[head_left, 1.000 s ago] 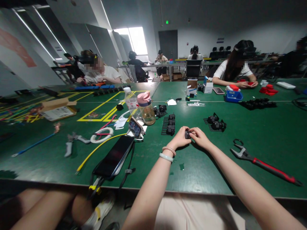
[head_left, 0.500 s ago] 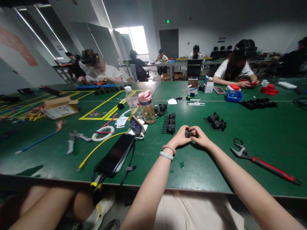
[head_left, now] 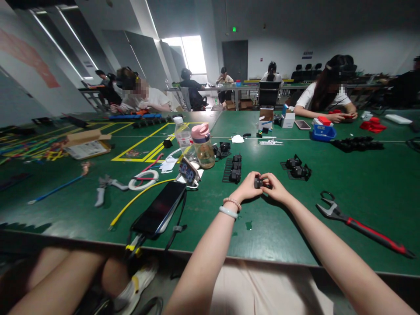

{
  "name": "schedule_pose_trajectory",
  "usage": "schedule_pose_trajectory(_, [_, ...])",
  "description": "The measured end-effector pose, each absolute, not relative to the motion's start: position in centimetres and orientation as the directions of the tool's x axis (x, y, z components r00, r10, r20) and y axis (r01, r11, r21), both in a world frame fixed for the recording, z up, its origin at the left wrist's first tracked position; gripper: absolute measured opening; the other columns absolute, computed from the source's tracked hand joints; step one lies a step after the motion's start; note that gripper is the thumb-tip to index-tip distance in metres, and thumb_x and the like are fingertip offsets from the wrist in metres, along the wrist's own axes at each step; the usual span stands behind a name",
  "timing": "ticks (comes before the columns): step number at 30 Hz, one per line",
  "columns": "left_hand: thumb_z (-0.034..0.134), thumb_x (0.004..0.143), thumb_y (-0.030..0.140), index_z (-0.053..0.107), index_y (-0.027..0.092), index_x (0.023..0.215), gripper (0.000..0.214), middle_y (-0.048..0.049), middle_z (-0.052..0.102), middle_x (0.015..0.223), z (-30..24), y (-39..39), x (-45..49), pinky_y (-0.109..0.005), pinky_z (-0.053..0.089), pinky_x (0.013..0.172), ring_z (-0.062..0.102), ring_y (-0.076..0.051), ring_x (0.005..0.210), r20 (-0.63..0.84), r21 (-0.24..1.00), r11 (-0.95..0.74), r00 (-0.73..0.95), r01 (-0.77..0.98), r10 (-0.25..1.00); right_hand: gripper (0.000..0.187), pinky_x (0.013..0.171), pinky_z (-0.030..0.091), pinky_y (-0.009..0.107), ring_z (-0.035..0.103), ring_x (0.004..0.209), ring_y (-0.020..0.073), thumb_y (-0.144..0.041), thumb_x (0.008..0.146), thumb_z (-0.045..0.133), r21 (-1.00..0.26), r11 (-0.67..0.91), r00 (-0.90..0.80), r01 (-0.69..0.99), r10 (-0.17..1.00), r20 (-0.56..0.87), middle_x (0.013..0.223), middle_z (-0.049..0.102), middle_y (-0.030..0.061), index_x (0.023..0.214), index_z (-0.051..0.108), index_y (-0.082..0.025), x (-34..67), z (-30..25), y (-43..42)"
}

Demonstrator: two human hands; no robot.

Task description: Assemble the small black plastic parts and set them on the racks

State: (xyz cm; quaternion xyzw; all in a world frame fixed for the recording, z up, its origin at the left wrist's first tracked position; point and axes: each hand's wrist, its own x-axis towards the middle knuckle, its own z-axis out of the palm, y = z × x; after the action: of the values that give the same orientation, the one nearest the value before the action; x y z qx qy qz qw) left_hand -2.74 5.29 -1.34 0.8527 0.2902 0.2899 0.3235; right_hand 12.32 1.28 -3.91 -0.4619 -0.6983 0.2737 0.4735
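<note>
My left hand (head_left: 246,188) and my right hand (head_left: 276,188) meet just above the green table (head_left: 344,183), both pinched on one small black part (head_left: 259,183). Beads and a pale bangle circle my left wrist. A black tray (head_left: 227,170) with a row of similar black parts (head_left: 235,168) lies just beyond my left hand. More black parts (head_left: 297,168) sit on another tray beyond my right hand.
A red-handled wrench (head_left: 361,224) lies to the right. To the left are a phone (head_left: 160,210), a yellow cable (head_left: 138,199), pliers (head_left: 104,188), a pink-lidded bottle (head_left: 203,146) and a cardboard box (head_left: 88,144). Other people sit working at the far side of the tables.
My hands stay together on the small black part, its grip shifting slightly. The view has drifted a little to the left.
</note>
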Motion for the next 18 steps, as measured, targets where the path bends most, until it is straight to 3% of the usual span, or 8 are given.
schedule_pose_trajectory(18, [0.057,0.055,0.017,0.038,0.015,0.102,0.05,-0.0052,0.043,0.097,-1.46,5.41,-2.76,-0.032,0.036,0.079,0.042,-0.017,0.088,0.314,0.712,-0.632,0.667,0.305,0.675,0.032,0.074,0.044,0.032,0.051,0.079,0.0137,-0.015,0.064,0.051,-0.819,0.413,-0.12,0.399,0.909,0.4,0.096,0.043,0.0038,0.095,0.045,-0.02,12.33,-3.89,1.28])
